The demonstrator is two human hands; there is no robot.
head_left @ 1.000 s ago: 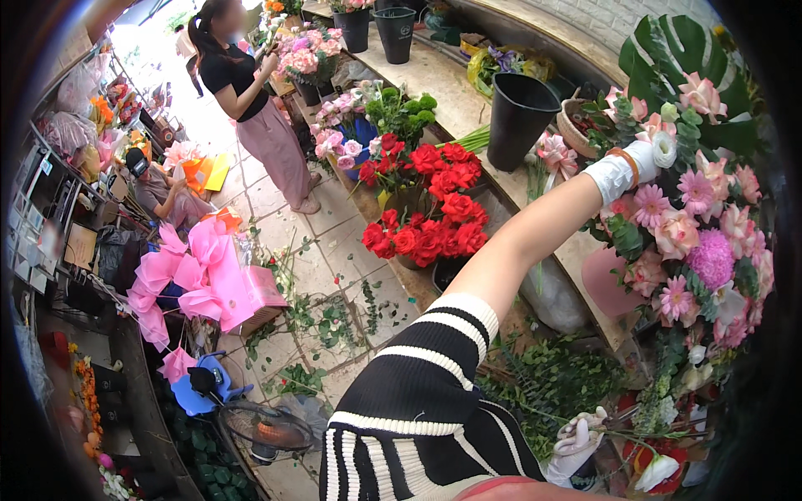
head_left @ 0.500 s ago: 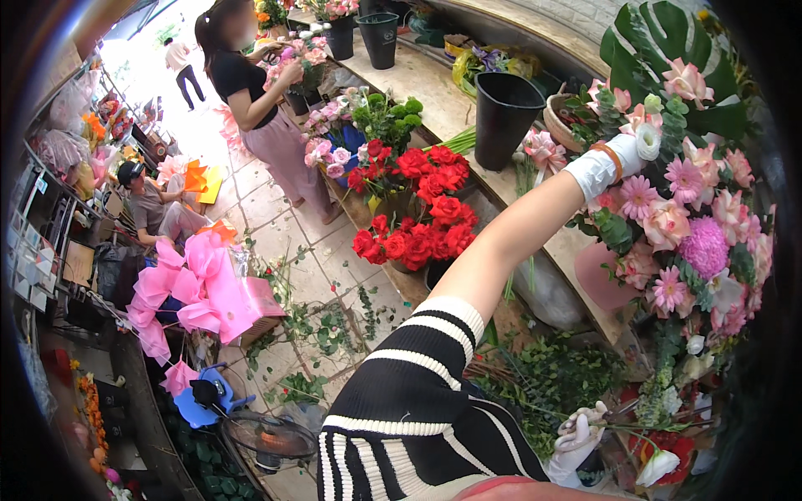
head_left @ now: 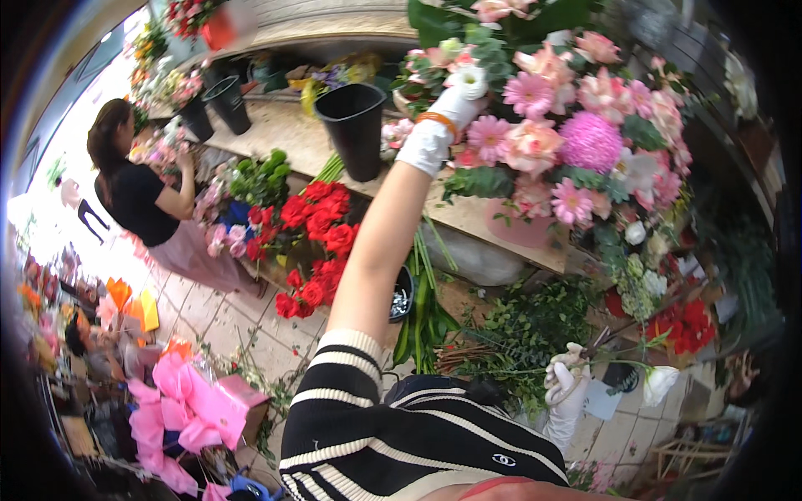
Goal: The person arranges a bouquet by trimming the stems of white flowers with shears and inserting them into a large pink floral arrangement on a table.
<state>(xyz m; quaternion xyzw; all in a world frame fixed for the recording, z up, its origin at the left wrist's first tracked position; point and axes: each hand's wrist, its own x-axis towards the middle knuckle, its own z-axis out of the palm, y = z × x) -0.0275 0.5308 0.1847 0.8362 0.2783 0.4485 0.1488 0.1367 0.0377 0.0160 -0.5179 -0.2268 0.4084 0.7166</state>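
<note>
My left hand [head_left: 451,113], in a white glove with an orange band, reaches up into a large pink bouquet [head_left: 535,142], its fingers closed around a white lisianthus [head_left: 466,80] at the bouquet's upper left. My right hand [head_left: 564,376], also gloved, is low on the right, closed on stems with a drooping white flower [head_left: 660,384] at the end; a dark thin tool [head_left: 597,342] beside the fingers is too small to make out. The bouquet stands over a pink container [head_left: 514,221] on a wooden shelf.
A black bucket [head_left: 347,134] and red roses [head_left: 322,221] are left of my arm. A co-worker [head_left: 142,192] stands handling flowers; another [head_left: 100,342] sits among wrapping. Pink paper [head_left: 184,401], cuttings and green foliage [head_left: 526,326] lie low.
My view has turned right, shifting the bouquet and roses leftward in the picture. My left hand stays at the lisianthus; my right still holds the stems, now appearing higher in view.
</note>
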